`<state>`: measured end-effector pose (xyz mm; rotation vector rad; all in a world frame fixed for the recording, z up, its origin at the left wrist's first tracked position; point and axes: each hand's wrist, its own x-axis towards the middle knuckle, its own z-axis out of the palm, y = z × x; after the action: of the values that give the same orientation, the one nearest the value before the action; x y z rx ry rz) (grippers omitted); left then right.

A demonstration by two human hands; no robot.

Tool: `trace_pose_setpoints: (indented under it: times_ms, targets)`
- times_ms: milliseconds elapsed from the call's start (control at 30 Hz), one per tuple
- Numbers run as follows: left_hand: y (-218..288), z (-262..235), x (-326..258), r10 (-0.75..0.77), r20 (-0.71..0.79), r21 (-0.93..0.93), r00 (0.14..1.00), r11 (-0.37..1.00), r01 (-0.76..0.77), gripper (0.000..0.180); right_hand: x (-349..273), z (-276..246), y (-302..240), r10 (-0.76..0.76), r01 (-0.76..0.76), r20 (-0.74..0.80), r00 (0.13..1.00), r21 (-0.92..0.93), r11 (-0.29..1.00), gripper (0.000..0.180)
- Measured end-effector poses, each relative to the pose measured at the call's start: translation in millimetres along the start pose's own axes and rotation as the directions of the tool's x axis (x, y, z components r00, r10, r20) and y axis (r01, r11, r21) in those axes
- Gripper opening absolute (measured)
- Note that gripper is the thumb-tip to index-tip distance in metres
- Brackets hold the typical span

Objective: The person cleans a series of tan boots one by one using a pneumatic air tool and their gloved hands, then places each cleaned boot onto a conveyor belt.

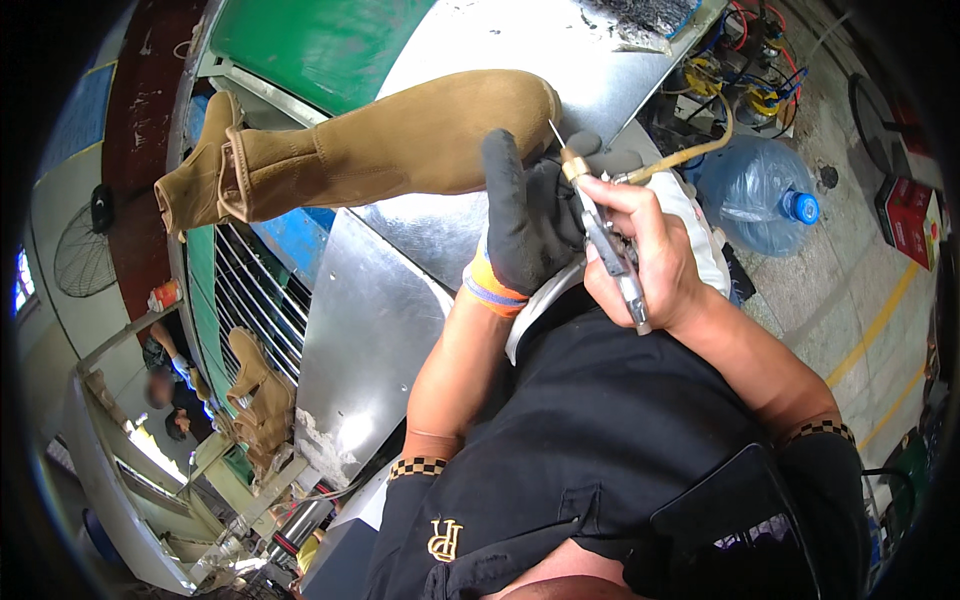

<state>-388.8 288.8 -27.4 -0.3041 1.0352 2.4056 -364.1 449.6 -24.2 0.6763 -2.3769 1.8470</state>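
Note:
My left hand (530, 220), in a black glove with an orange cuff, grips a tall tan suede boot (400, 140) by its foot end at the right. The thumb lies up against the suede; the other fingers are partly hidden behind the hand and the tool. In my bare right hand (645, 250) is a slim metal applicator gun (612, 255) with a brass head and a thin needle. Its needle tip is by the edge of the boot's toe; whether it touches, I cannot tell. A yellowish hose (690, 153) runs from the gun toward the upper right.
Under the boot is a shiny metal worktop (370, 330), with a green belt (310, 45) beyond. Another tan boot (205, 160) lies at the left; several more (262, 400) sit lower. A large water bottle (757, 195) and a red box (908, 222) stand right. A co-worker (180, 400) is far left.

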Motion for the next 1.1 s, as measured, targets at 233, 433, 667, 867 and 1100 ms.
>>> trace_pose_setpoints:
  times_ms: [233,433,667,867,1100]
  targets:
    - [93.1,-41.0,-81.3,0.008,0.288,0.953,0.958,0.095,-0.288,0.066,2.0,1.0,5.2,0.166,-0.167,0.011,0.986,0.032,0.985,0.057]
    - [209.4,-31.1,-105.5,0.834,0.230,0.957,0.501,-0.099,-0.274,0.049,72.1,-2.8,42.0,0.155,-0.133,-0.034,0.987,0.357,0.924,0.039]
    - [172.5,-31.2,-136.5,0.510,-0.197,0.963,0.838,0.262,0.067,0.036,156.4,10.1,61.1,0.357,-0.427,0.236,0.904,0.563,0.708,0.034]
    - [138.0,-13.4,-120.2,0.816,-0.099,0.994,0.570,0.107,0.019,0.056,173.8,21.5,61.4,0.359,-0.372,0.132,0.924,0.532,0.761,0.036]
    - [144.4,-31.8,-97.4,0.719,-0.114,0.939,0.685,0.304,-0.163,0.043,171.0,29.7,74.1,0.235,-0.216,-0.009,0.972,0.360,0.908,0.039]
